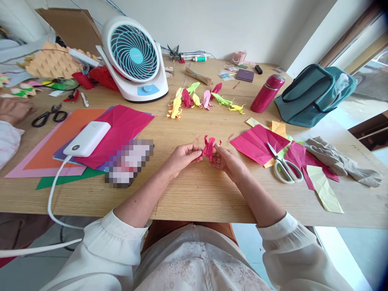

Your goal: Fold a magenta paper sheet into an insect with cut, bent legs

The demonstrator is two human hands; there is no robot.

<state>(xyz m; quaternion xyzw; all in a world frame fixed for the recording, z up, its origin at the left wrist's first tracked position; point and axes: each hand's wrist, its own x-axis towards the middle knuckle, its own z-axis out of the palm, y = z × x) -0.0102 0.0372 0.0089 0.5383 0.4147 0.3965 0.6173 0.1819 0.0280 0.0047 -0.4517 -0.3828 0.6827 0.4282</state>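
Observation:
Between my hands, just above the table's middle, is a small pinkish-red origami figure with thin folded limbs. My left hand pinches its left side between thumb and fingers. On the other side, my right hand grips a limb, its lower fingers curled beneath the paper. Beyond them lies a row of folded paper figures in yellow, pink, red and green. Close to my right hand is a crimson paper sheet, with white-handled scissors lying partly across it.
At left, a white power bank with a cable rests on coloured paper sheets, beside a blurred phone. A fan, red flask and teal bag stand farther back. Another person's hand is near black scissors.

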